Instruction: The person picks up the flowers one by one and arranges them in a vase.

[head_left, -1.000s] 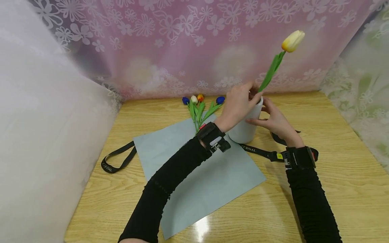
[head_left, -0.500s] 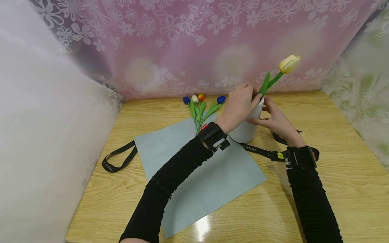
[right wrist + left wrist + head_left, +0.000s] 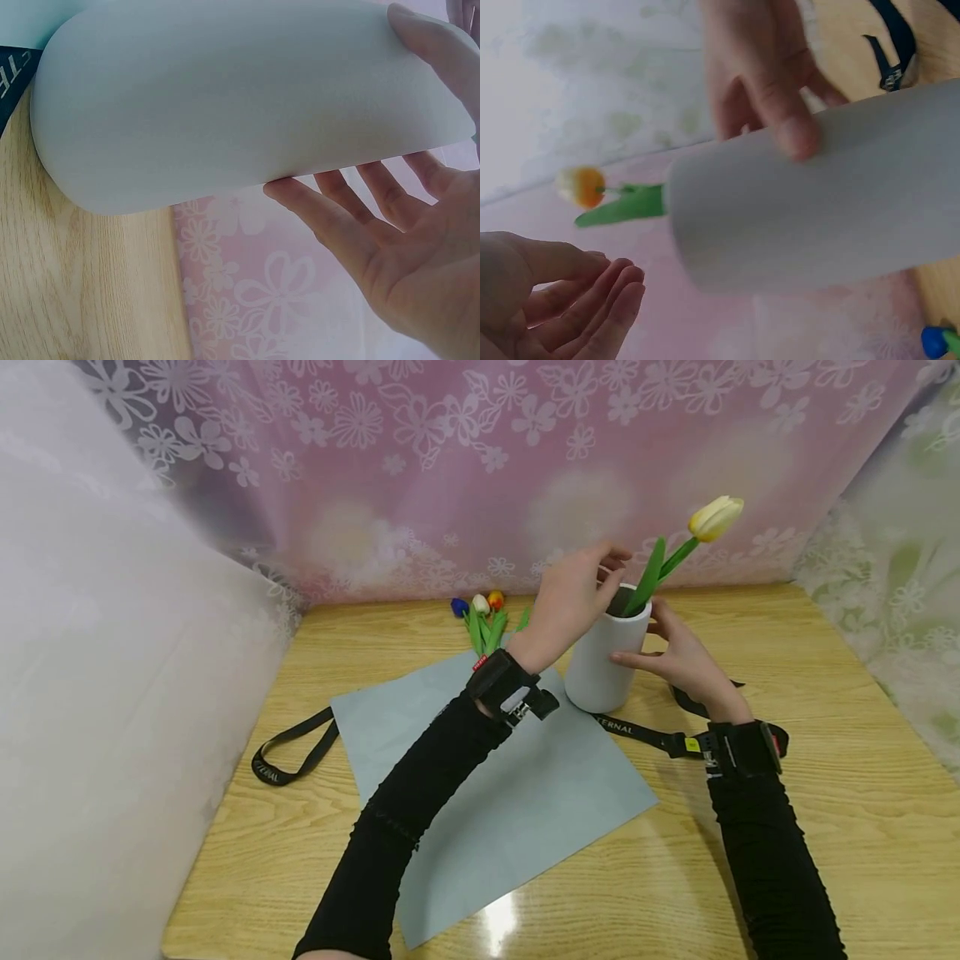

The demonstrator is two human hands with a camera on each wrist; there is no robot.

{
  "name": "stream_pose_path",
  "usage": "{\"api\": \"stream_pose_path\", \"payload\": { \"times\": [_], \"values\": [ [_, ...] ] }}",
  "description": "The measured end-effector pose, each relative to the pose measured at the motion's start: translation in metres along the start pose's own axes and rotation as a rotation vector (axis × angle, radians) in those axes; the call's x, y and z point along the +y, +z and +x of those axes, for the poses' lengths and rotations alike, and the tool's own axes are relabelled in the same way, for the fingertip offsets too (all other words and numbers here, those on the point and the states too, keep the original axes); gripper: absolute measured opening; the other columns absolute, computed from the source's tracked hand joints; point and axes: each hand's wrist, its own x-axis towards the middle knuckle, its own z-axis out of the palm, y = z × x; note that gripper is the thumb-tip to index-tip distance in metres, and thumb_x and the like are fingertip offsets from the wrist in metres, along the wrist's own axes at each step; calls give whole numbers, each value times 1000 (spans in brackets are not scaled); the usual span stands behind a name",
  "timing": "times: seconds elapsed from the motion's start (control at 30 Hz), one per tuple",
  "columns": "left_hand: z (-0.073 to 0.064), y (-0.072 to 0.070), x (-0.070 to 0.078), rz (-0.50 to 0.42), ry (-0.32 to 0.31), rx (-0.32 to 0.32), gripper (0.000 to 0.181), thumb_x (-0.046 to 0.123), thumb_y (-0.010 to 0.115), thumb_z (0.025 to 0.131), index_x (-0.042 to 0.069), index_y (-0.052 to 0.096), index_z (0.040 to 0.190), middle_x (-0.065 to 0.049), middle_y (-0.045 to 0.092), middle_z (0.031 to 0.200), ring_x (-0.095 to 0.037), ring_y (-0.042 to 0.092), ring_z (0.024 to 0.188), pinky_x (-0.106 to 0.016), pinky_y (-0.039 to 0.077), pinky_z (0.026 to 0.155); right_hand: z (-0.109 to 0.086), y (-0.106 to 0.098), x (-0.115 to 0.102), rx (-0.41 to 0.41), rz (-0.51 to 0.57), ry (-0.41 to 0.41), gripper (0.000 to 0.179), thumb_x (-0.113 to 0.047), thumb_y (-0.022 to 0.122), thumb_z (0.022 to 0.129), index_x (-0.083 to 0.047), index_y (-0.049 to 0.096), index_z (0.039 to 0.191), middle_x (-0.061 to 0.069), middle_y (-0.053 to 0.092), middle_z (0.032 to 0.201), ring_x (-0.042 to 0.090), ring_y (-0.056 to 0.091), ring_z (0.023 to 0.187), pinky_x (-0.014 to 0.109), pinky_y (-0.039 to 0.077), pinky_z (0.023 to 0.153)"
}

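Observation:
A white cylindrical vase [image 3: 600,664] stands upright on the table, its dark mouth showing. One cream-yellow tulip [image 3: 715,518] leans out of it to the right, stem and leaf against the rim. My right hand [image 3: 678,656] holds the vase's upper right side, thumb in front and fingers behind; in the right wrist view the thumb and fingertips [image 3: 289,187] meet its wall. My left hand [image 3: 573,597] hovers at the left of the rim with fingers loosely bent. The left wrist view shows this left hand [image 3: 570,300] holding nothing, apart from vase and tulip.
Several more tulips, among them blue [image 3: 460,607], white [image 3: 480,604] and orange [image 3: 496,600], lie at the back on a grey-blue sheet [image 3: 517,827]. A black strap [image 3: 637,731] runs by the vase base; its loop [image 3: 273,772] lies left. A pink floral curtain [image 3: 450,485] hangs behind.
The tulip has gone down into the vase. My left hand has let go of it and moved left off the rim, now covering a blue tulip behind. My right hand stays on the vase.

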Motion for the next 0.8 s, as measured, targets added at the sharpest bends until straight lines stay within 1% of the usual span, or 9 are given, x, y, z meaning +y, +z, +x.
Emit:
{"api": "stream_pose_path", "payload": {
  "times": [0.1, 0.17, 0.27, 0.33, 0.43, 0.53, 0.6, 0.67, 0.8],
  "values": [
    [-4, -17, -6, -53, 6, 90, 25, 19, 58, 105, 8, 67, 126, -5, 72, 118, -13, 70, 103, -14, 51, 87, 1, 1, -1, 9, -11, 9, 91, -13, 78, 91, -24, 22, 161, 11, 30, 158, 42, 33, 143, 67, 44, 102],
    [-7, -26, -13, -84, 8, 163, 23, 20, 60, 104, 8, 70, 122, -5, 73, 114, -13, 71, 99, -15, 53, 86, 2, 2, -1, 12, -17, 11, 90, -15, 79, 90, -23, 23, 160, 12, 31, 158, 42, 33, 143, 68, 43, 103],
    [-16, -34, -26, -111, -10, 248, 21, 20, 62, 103, 8, 72, 117, -5, 74, 108, -13, 72, 92, -17, 54, 83, 2, 3, 0, 14, -24, 10, 90, -16, 80, 90, -23, 24, 160, 13, 31, 158, 43, 32, 143, 71, 37, 105],
    [-22, -36, -37, -123, -23, 283, 19, 20, 64, 102, 8, 72, 115, -5, 74, 105, -14, 72, 90, -16, 54, 81, 1, 3, 0, 14, -27, 11, 90, -16, 80, 89, -25, 25, 160, 13, 31, 158, 44, 31, 144, 74, 34, 106],
    [-32, -34, -54, -110, -55, 309, 17, 18, 65, 102, 8, 73, 113, -6, 74, 103, -16, 71, 88, -17, 53, 80, 0, 2, 0, 17, -31, 17, 90, -16, 80, 90, -27, 24, 160, 12, 30, 158, 44, 31, 144, 74, 34, 106],
    [-42, -29, -72, -75, -115, 324, 16, 19, 65, 102, 9, 73, 111, -6, 74, 101, -17, 71, 88, -19, 52, 79, -1, 2, -1, 13, -31, 21, 91, -16, 80, 90, -28, 23, 160, 13, 29, 159, 44, 31, 144, 72, 36, 106],
    [-48, -24, -84, -50, -155, 332, 16, 20, 65, 102, 8, 73, 109, -6, 74, 99, -18, 71, 85, -23, 53, 76, -1, 3, -2, 12, -29, 26, 91, -17, 80, 90, -28, 23, 160, 12, 29, 159, 44, 31, 144, 73, 36, 106],
    [-53, -18, -96, -44, -188, 338, 16, 19, 66, 101, 7, 74, 107, -7, 74, 97, -19, 70, 83, -25, 53, 73, -2, 3, -2, 13, -30, 28, 92, -16, 80, 90, -27, 22, 161, 13, 28, 160, 45, 30, 145, 75, 32, 106],
    [-63, -5, -117, -33, -231, 331, 16, 17, 66, 101, 3, 73, 105, -11, 74, 94, -22, 69, 81, -28, 54, 72, -1, 4, -2, 15, -32, 28, 92, -16, 80, 90, -27, 22, 161, 14, 28, 160, 46, 29, 145, 77, 29, 107]
  ]
}}
